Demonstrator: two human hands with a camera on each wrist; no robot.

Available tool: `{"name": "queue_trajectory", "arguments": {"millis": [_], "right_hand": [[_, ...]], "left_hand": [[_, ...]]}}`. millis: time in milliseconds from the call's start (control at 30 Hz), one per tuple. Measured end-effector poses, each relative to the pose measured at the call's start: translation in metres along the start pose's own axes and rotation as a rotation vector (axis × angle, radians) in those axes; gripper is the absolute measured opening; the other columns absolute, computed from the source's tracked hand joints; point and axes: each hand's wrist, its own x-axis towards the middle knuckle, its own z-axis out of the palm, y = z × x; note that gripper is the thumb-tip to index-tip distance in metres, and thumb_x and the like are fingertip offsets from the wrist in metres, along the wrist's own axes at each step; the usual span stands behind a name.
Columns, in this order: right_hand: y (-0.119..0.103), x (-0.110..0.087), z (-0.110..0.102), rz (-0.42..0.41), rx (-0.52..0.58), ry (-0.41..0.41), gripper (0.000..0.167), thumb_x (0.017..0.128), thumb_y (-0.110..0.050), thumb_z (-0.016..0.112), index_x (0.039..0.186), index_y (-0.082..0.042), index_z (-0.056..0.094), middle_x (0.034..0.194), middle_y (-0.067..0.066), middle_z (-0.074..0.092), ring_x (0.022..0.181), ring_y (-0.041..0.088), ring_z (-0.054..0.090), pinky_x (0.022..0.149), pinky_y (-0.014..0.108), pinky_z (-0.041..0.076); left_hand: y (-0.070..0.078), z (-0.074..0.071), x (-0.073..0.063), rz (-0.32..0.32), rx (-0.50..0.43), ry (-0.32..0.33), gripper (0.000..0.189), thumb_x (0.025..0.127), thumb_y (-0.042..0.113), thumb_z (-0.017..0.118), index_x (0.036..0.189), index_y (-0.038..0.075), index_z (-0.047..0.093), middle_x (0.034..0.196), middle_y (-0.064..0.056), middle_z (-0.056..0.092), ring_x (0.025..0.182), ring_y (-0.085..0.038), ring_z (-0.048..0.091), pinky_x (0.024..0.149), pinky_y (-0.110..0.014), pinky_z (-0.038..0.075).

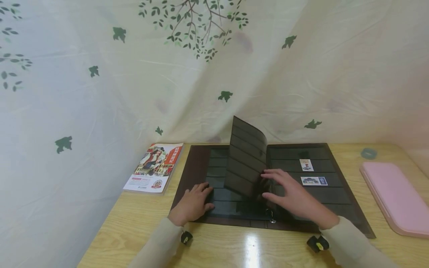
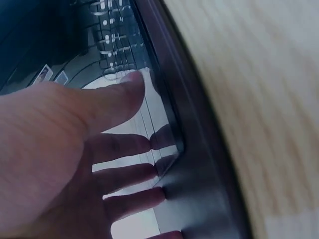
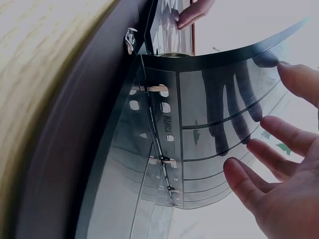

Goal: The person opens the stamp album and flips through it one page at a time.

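Observation:
A stamp album (image 1: pixel 198 158) with a dark brown cover lies spread out on the table. One black pocket page (image 1: pixel 246 158) stands raised and bowed near the spine, leaning left. My right hand (image 1: pixel 296 193) is beside it, its extended fingertips right at the page's surface in the right wrist view. My left hand (image 1: pixel 191 204) rests on the left page near its outer edge, with fingers extended. On the right page sit a small upright stamp (image 1: pixel 306 165) and a wider stamp (image 1: pixel 314 181) below it. Metal rings (image 2: pixel 105 37) run along the spine.
A colourful booklet (image 1: pixel 154 167) lies left of the album. On the right are a pink case (image 1: pixel 397 197) and a roll of clear tape (image 1: pixel 368 153). A leaf-patterned curtain (image 1: pixel 201 93) hangs behind the wooden table (image 1: pixel 218 245).

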Motion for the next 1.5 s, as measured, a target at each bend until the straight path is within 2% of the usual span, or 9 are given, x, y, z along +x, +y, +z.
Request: {"name": "queue_trajectory", "arguments": {"millis": [200,400,467,667,800,1000,1133,1267,1500], "right_hand": [[0.001,-0.001,0.004,-0.002,-0.015,-0.043,0.056,0.084,-0.037,0.071,0.132,-0.013,0.055,0.141,0.007,0.042,0.128,0.035,0.036,0.094,0.058,0.035],[0.001,-0.001,0.009,-0.021,-0.058,-0.104,0.053,0.085,-0.028,0.072,0.133,-0.012,0.055,0.144,0.009,0.038,0.127,0.035,0.033,0.092,0.056,0.038],[0.001,0.0,0.011,-0.019,-0.079,-0.128,0.053,0.086,-0.026,0.072,0.134,-0.012,0.055,0.145,0.009,0.037,0.127,0.034,0.032,0.092,0.055,0.039],[-0.006,0.002,0.017,-0.04,-0.195,-0.149,0.055,0.085,-0.026,0.072,0.134,-0.008,0.054,0.144,0.01,0.038,0.124,0.036,0.033,0.089,0.054,0.04],[-0.01,0.003,0.02,-0.033,-0.261,-0.148,0.055,0.084,-0.026,0.074,0.132,-0.007,0.055,0.143,0.01,0.04,0.125,0.037,0.033,0.088,0.054,0.041],[-0.011,0.003,0.021,-0.032,-0.288,-0.146,0.054,0.083,-0.024,0.074,0.131,-0.007,0.056,0.143,0.009,0.04,0.125,0.037,0.033,0.088,0.054,0.042],[-0.009,0.003,0.021,-0.037,-0.272,-0.159,0.053,0.084,-0.024,0.074,0.131,-0.007,0.056,0.143,0.009,0.039,0.125,0.036,0.033,0.087,0.052,0.043],[-0.004,0.004,0.014,-0.024,-0.182,-0.189,0.051,0.086,-0.022,0.072,0.132,-0.008,0.055,0.144,0.01,0.037,0.126,0.034,0.032,0.089,0.051,0.041],[0.018,0.002,-0.003,0.038,-0.078,-0.189,0.061,0.089,-0.023,0.068,0.141,-0.005,0.042,0.142,0.019,0.036,0.127,0.041,0.035,0.092,0.057,0.038]], "left_hand": [[-0.007,-0.002,0.001,0.002,-0.063,0.056,0.047,0.095,0.029,0.058,0.133,0.003,0.051,0.138,-0.018,0.042,0.126,-0.036,0.038,0.091,-0.059,0.037],[-0.008,-0.011,0.007,-0.079,-0.094,0.173,0.039,0.099,0.025,0.05,0.131,0.003,0.053,0.135,-0.015,0.046,0.123,-0.033,0.043,0.094,-0.054,0.038],[-0.006,-0.014,0.009,-0.107,-0.102,0.188,0.04,0.1,0.026,0.048,0.133,0.003,0.052,0.135,-0.014,0.046,0.123,-0.032,0.043,0.094,-0.054,0.038],[0.002,-0.016,0.01,-0.143,-0.119,0.123,0.05,0.101,0.037,0.043,0.14,0.006,0.044,0.141,-0.016,0.04,0.129,-0.034,0.037,0.095,-0.058,0.035],[0.007,-0.01,0.011,-0.115,-0.131,0.051,0.058,0.098,0.044,0.045,0.146,0.011,0.037,0.145,-0.016,0.035,0.132,-0.036,0.032,0.095,-0.063,0.031],[0.016,0.001,0.01,-0.065,-0.053,-0.031,0.066,0.094,0.052,0.05,0.149,0.02,0.033,0.149,-0.017,0.029,0.134,-0.041,0.028,0.095,-0.063,0.031],[0.021,0.004,0.011,-0.067,-0.015,-0.055,0.066,0.092,0.053,0.052,0.148,0.023,0.035,0.15,-0.017,0.027,0.134,-0.042,0.026,0.095,-0.063,0.031],[0.024,0.004,0.011,-0.075,0.023,-0.053,0.066,0.091,0.054,0.052,0.147,0.023,0.038,0.149,-0.017,0.029,0.133,-0.042,0.028,0.094,-0.061,0.033],[0.024,0.006,0.013,-0.062,0.073,-0.035,0.066,0.09,0.055,0.052,0.146,0.022,0.039,0.147,-0.018,0.032,0.131,-0.042,0.032,0.091,-0.059,0.038]]}}
